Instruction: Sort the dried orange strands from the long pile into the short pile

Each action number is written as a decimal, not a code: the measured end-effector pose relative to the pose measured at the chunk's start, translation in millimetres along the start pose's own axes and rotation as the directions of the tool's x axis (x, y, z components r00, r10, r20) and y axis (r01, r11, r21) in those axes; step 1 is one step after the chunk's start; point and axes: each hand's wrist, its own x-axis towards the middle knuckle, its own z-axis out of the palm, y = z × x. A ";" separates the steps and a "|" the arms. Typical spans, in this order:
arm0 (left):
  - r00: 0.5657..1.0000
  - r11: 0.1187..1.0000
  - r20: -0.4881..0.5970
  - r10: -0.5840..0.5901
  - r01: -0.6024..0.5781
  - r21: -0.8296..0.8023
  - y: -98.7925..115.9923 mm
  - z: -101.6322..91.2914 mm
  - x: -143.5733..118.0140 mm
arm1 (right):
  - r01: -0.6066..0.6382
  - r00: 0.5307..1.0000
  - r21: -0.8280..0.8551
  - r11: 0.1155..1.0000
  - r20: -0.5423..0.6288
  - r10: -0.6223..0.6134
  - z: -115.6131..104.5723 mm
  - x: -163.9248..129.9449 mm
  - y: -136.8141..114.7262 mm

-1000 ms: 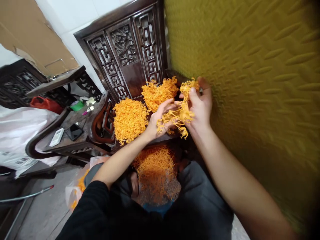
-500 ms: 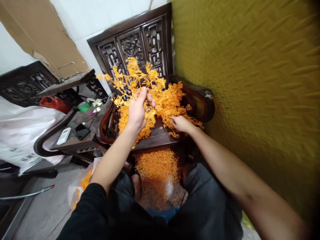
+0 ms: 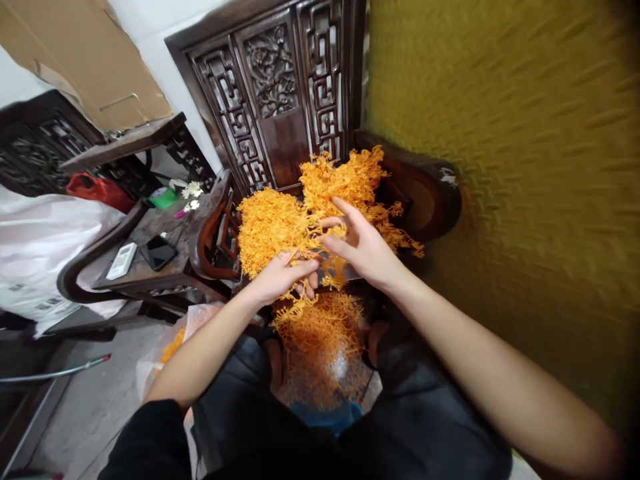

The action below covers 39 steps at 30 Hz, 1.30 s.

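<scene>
On the chair seat [image 3: 300,167], orange sprigs [image 3: 267,227], left hand [image 3: 280,277] pinching; grip half-hidden

Home room doubling as a small workspace, probably a living room. Dark carved wooden chair [image 3: 280,100] with fretwork back, a matching side counter [image 3: 165,233] carrying a phone [image 3: 158,251] and a remote [image 3: 121,261]. White tiled wall [image 3: 165,60], a cardboard sheet [image 3: 85,60] leaning on it, concrete floor [image 3: 85,407]. Heaps of orange plastic sprigs [image 3: 273,227] on the chair seat, more in a bag [image 3: 173,343] on the floor. White sacks [image 3: 45,247] at left. Yellow embossed panel [image 3: 500,167], blurred, at right.
</scene>
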 end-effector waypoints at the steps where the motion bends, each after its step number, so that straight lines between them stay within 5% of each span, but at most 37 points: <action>1: 0.999 0.999 0.044 -0.030 0.029 0.037 -1.6 -1.6 -0.8 | -0.003 1.000 -0.044 0.999 -0.022 0.002 0.0 -0.6 1.8; 6: 0.997 0.997 0.051 -0.052 0.049 0.058 2.6 -23.6 -6.7 | -0.065 0.991 -0.167 0.984 -0.129 0.044 -16.2 2.6 11.8; 15: 1.000 0.943 -0.009 -0.026 0.027 0.332 2.2 -67.9 -11.7 | -0.102 0.976 -0.374 0.922 -0.216 0.021 -42.2 0.4 33.3; 19: 0.990 0.931 -0.083 0.111 -0.075 0.357 -4.0 -70.0 -7.2 | -0.097 0.983 -0.606 0.790 -0.184 -0.020 -46.6 -3.5 32.4; 23: 0.968 0.864 -0.075 0.241 -0.178 0.471 -4.9 -55.0 -3.8 | 0.119 0.959 -0.794 0.596 -0.064 -0.277 -21.2 -15.3 11.2; 27: 0.965 0.917 -0.065 0.253 -0.218 0.335 -6.7 -38.6 -2.2 | 0.346 0.938 -0.586 0.733 0.228 -0.261 16.0 -27.1 0.3; 31: 0.964 0.971 -0.137 0.227 -0.214 0.104 -7.5 -31.3 4.2 | 0.038 0.972 -0.242 0.969 0.234 0.020 30.7 -28.5 7.5; 34: 0.977 0.983 -0.146 0.154 -0.166 -0.073 -9.1 -26.9 14.2 | -0.098 0.979 -0.228 0.969 0.153 0.135 28.4 -24.4 10.8; 39: 0.983 0.971 -0.186 0.003 -0.048 -0.235 -18.7 -8.3 29.3 | 0.092 0.996 -0.634 0.768 0.068 -0.062 26.9 -17.1 15.2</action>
